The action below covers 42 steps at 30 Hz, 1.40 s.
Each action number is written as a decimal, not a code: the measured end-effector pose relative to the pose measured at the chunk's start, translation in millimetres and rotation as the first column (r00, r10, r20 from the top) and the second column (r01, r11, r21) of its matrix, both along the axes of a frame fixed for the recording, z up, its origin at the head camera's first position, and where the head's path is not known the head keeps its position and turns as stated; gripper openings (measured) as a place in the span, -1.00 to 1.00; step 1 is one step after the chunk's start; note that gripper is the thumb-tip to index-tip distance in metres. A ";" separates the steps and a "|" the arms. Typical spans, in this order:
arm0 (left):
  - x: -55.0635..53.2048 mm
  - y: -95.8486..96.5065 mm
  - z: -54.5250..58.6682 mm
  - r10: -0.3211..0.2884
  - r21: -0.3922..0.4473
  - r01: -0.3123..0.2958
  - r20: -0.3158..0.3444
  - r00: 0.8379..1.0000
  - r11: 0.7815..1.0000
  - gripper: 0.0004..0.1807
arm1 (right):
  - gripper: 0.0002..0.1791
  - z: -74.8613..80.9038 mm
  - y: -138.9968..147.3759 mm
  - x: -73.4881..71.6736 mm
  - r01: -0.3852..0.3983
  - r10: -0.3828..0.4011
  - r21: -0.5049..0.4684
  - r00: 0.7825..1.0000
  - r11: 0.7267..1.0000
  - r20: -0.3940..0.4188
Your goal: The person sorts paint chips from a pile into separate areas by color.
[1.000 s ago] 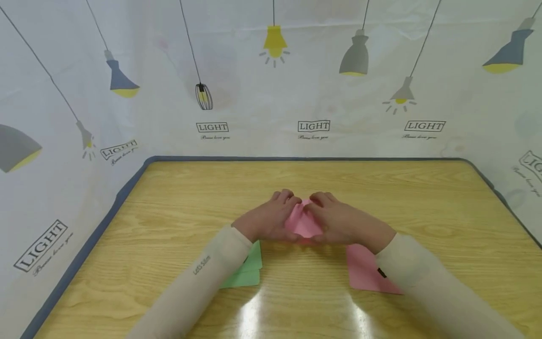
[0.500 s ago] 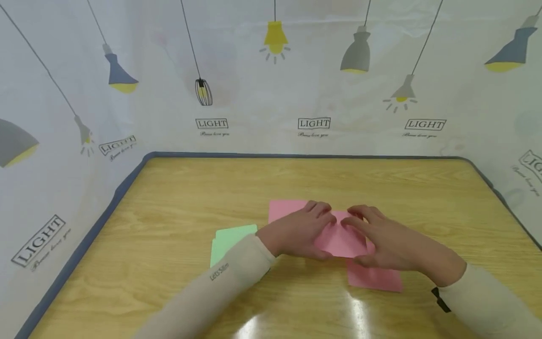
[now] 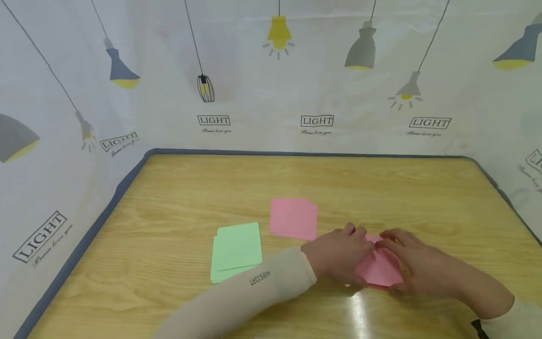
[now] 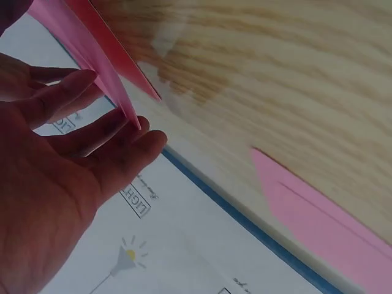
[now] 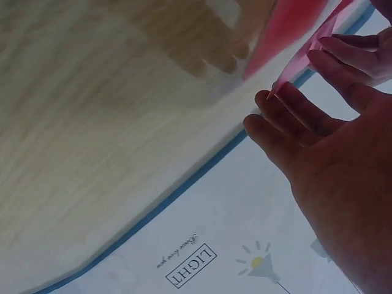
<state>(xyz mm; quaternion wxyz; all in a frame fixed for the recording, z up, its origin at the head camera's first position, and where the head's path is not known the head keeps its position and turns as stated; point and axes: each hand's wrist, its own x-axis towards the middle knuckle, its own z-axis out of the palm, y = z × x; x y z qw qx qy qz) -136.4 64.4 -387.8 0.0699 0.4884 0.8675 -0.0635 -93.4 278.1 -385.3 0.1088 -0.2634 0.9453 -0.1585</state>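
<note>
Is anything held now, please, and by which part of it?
Yes: some pink paper, held between the left hand and right hand, at its opposite side edges.

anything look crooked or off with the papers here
Mildly, yes: the green pile and the pink pile are askew, their edges offset rather than lined up. The pink paper between the left hand and right hand bows, perhaps just from being held. I see no spill or tear.

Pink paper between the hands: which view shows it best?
Head: the pink paper shows its broad face between left hand and right hand. Left wrist: a slanted strip, cut off at the top. Right wrist: a narrow, nearly edge-on sliver at upper right.
</note>
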 end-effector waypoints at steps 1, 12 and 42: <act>1.1 2.2 -0.9 0.002 -0.013 -0.002 -0.001 1.000 1.000 -0.23 | -0.09 -1.9 1.5 1.0 -0.001 0.001 -0.002 1.000 1.000 0.002; 2.6 8.7 -4.0 0.012 -0.053 -0.013 -0.031 0.999 0.998 -0.23 | -0.15 -12.1 4.7 3.1 -0.043 0.042 -0.010 0.995 0.999 -0.086; -21.0 -31.9 -0.1 0.034 0.015 -0.033 -0.068 0.997 0.999 -0.21 | -0.40 0.3 -7.1 -22.8 -0.007 0.000 -0.063 0.994 0.998 -0.110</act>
